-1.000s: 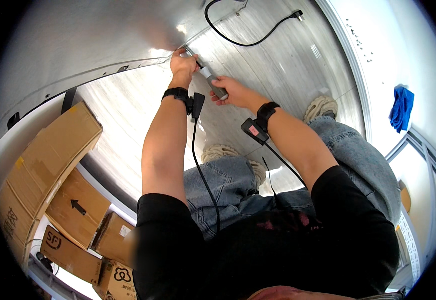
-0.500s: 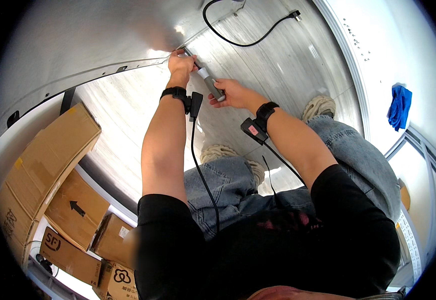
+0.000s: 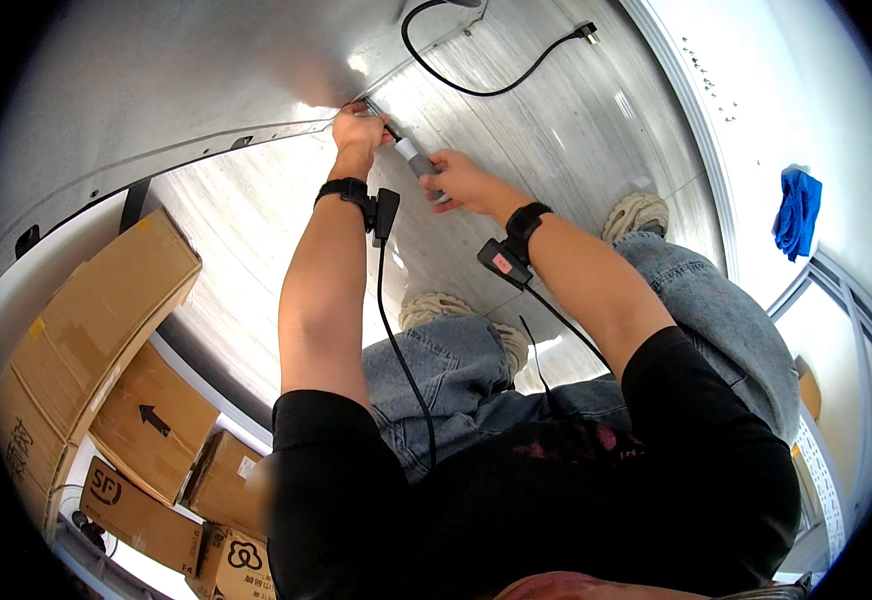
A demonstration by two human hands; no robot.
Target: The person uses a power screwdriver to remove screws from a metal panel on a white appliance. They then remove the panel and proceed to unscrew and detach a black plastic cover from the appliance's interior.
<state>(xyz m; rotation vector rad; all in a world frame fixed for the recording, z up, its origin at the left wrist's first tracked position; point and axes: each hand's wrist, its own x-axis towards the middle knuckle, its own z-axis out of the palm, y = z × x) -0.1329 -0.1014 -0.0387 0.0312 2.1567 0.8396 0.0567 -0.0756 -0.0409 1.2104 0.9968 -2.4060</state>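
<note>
Shifted slightly on the grip since half a second earlier, now with fingers laid farther across the handle of a grey screwdriver (image 3: 416,162) in the right hand (image 3: 459,182). Little altered at the left hand (image 3: 358,128), bent in close beside the slim shaft. Held on a slant between the two, with the long axis running from the handle in the right hand up and leftward to the lower edge of a metal panel (image 3: 186,70), contact there too small to tell. Nearer to that edge on the left; nearer to the butt on the right. Wrapped around the handle on the right, with thumb and fingers drawn in; curled on the left, though impossible to tell whether pinching the shaft, steadying the panel or gripping something hidden. Pictured low over a pale, wood-grained floor (image 3: 566,130), short of a black cable (image 3: 477,94) looped beyond the tool. Flanked by cardboard boxes (image 3: 106,300) on the left and a bunched blue cloth (image 3: 798,212) far to the right.
</note>
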